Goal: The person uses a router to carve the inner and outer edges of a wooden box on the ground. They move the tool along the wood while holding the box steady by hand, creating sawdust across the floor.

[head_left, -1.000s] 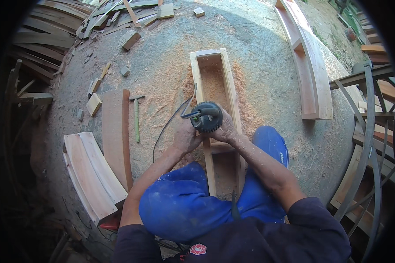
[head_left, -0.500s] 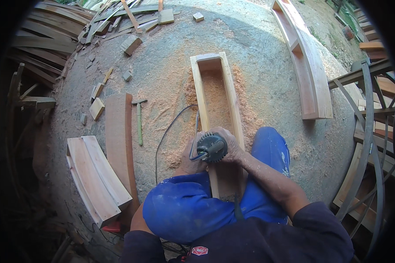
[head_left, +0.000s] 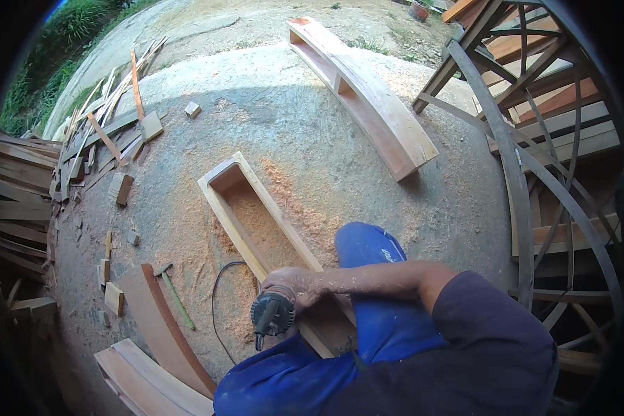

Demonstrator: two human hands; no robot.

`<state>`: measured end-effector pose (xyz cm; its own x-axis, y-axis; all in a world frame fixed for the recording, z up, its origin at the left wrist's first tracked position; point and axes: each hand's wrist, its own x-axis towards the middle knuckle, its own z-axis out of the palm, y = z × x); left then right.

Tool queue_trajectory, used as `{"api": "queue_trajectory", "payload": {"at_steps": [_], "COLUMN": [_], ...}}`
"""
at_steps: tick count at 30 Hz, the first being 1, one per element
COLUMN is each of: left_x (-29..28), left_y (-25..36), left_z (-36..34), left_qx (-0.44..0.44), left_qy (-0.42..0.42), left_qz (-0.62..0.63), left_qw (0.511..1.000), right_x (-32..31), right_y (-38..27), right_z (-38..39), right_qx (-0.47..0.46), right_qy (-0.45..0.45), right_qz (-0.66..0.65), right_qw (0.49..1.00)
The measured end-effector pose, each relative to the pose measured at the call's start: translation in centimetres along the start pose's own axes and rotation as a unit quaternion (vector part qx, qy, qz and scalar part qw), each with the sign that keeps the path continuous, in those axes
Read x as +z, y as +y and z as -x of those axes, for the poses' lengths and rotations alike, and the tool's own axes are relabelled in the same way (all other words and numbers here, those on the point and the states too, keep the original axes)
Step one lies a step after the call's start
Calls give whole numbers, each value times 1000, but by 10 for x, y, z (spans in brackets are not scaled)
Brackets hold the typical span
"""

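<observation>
My right hand (head_left: 301,284) is closed around a dark cylindrical power tool (head_left: 270,312), with a ribbed top and a cord, on a long, open wooden box (head_left: 299,251) between my legs. My left hand (head_left: 279,338) is mostly hidden under the tool; its fingers cannot be seen. Orange shavings fill part of the box and lie around it. A green-handled hammer (head_left: 177,298) lies to the left beside a reddish board (head_left: 163,315). A cord loops on the ground left of the box.
A second wooden box (head_left: 385,132) lies beyond, to the right. Metal frames (head_left: 503,159) with stacked planks stand at right. Wood strips (head_left: 107,135), offcuts (head_left: 114,299) and curved boards (head_left: 17,208) crowd the left. A curved wooden piece (head_left: 145,378) lies at lower left. Grass grows at upper left.
The view has swung right and up, so the ground and boxes appear rotated. My right forearm now lies more sideways across the view, and my left hand is more hidden behind the tool.
</observation>
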<state>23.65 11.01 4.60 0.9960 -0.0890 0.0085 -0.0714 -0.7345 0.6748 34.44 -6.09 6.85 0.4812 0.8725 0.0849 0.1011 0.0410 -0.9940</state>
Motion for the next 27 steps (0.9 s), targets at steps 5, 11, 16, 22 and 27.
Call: {"api": "queue_trajectory", "payload": {"at_steps": [5,11,16,22,27], "left_x": [-2,-6,-9,-7,-7], "left_y": [-7,-14,-18,-24,-38], "left_z": [-4,-4,-4,-6,-5], "left_qx": [5,6,11,34,122], "left_qy": [-18,-29,-33,-30,8], "left_qz": [-15,-25,-34,-60,-176], "left_qw": [1000,999,999,997,977], "right_x": [8,10,4,-7,-15], "right_y": [-7,-9,-2,-12,-19], "right_z": [6,3,-6,-20,-36], "right_qx": [-40,-45,-82,-7,13], "right_qy": [103,110,107,102,80], "right_qz": [109,73,22,127,155], "right_qw": [988,990,991,987,985]}}
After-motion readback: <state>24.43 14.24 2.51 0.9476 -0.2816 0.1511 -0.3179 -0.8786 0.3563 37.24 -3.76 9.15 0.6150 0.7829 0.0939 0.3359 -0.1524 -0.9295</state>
